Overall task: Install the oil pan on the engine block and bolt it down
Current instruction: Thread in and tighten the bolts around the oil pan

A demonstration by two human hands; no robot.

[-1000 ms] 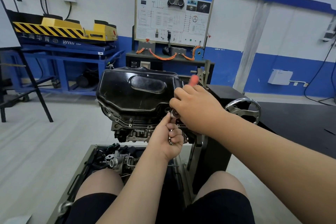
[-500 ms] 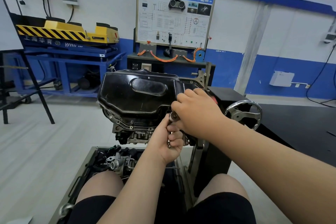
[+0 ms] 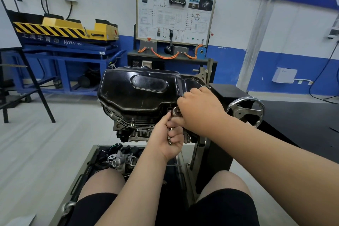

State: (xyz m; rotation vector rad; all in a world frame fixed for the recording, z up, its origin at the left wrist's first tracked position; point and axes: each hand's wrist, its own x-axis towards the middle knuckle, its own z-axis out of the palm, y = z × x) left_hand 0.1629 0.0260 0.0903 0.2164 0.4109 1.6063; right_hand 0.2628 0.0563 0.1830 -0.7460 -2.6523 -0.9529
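– Oil pan (image 3: 139, 93): where is it?
– Black, bottom up, seated on the engine block (image 3: 135, 134). The block is mounted on a stand above a metal tray (image 3: 108, 146) of loose parts.
– The steel handwheel (image 3: 244, 111)?
– Right of the block, behind the right forearm; no hand is on it.
– And the right hand (image 3: 200, 110)?
– At the pan's near right flange, knuckles up. Its grip is curled over a tool (image 3: 177, 110) whose round silver head shows beside the fingers. The handle is hidden.
– The left hand (image 3: 168, 139)?
– Just below, touching the right. Thumb and forefinger reach up to the tool head, and the other fingers' grip is closed round a few small silver bolts (image 3: 169, 136).
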